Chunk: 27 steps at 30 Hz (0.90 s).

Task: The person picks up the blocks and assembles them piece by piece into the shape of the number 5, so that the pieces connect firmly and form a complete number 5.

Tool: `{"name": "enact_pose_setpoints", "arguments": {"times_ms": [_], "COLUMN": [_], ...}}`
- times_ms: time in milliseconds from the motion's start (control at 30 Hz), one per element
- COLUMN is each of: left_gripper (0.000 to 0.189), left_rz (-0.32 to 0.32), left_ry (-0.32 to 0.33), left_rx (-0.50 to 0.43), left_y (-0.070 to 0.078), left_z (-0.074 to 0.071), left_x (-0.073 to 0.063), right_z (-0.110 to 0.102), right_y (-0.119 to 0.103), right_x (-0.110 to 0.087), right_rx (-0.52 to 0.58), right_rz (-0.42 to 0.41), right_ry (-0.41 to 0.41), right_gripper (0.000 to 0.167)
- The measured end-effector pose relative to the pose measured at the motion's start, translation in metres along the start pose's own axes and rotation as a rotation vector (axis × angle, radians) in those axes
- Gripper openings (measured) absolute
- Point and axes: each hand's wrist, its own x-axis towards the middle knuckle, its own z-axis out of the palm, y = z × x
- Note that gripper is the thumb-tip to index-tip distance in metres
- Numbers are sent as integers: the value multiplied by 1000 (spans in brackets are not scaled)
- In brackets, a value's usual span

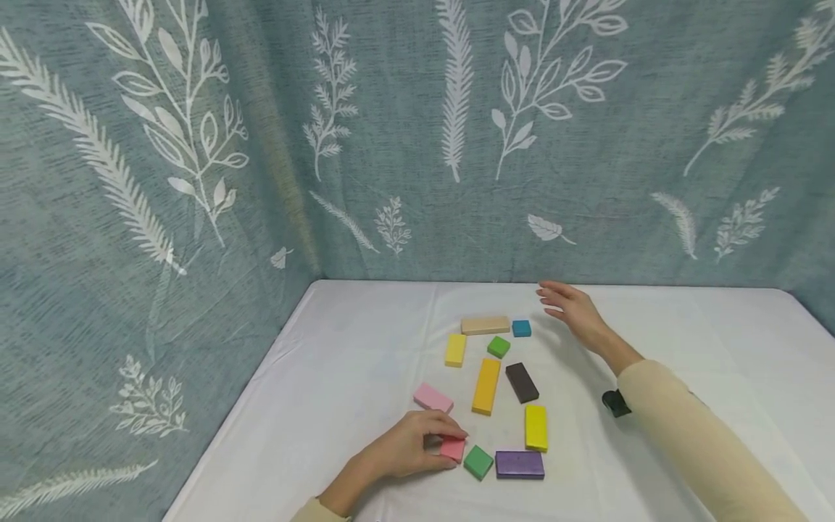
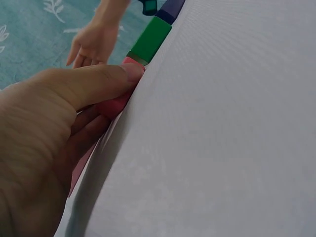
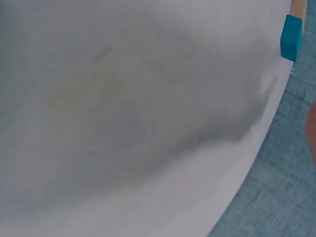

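My left hand [image 1: 417, 442] pinches a small coral-red block [image 1: 452, 449] at the near left of a rough ring of blocks. In the left wrist view the thumb lies along the top of it. A green block [image 1: 479, 462] sits just right of it, and a pink block [image 1: 433, 398] lies beyond the knuckles. My right hand [image 1: 574, 312] hovers at the table's far side with loosely extended fingers, holding nothing. Left of its fingertips stands a small blue block [image 1: 521, 328], also in view at the edge of the right wrist view.
A purple block [image 1: 520, 465] and a bright yellow block [image 1: 536, 428] lie at the near right. An orange block [image 1: 485, 386] and a dark brown block [image 1: 522, 383] occupy the middle. Farther back are a pale yellow block [image 1: 455, 350], a light green block [image 1: 499, 346] and a beige block [image 1: 485, 325].
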Motion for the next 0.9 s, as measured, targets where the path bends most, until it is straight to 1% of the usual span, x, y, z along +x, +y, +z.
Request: {"name": "enact_pose_setpoints", "arguments": {"times_ms": [167, 267, 433, 533, 633, 733, 900], "left_gripper": [33, 33, 34, 35, 35, 34, 33], "left_rz": [6, 5, -4, 3, 8, 6, -7], "left_ry": [-1, -6, -10, -12, -11, -10, -16], "left_rx": [1, 6, 16, 31, 36, 32, 18], "left_y": [1, 1, 2, 2, 2, 2, 2], "left_z": [-1, -2, -2, -2, -2, -1, -1], "left_x": [0, 0, -1, -1, -1, -1, -1], "right_z": [6, 11, 19, 24, 29, 35, 41], "right_y": [1, 2, 4, 5, 5, 6, 8], "right_x": [6, 8, 13, 16, 19, 22, 27], "right_rx": [-74, -145, -260, -314, -343, -350, -399], "right_rz": [-46, -70, -85, -105, -132, -143, -148], "right_ry": [-36, -42, -31, -51, -96, -137, -172], "right_gripper": [51, 48, 45, 42, 41, 41, 42]}}
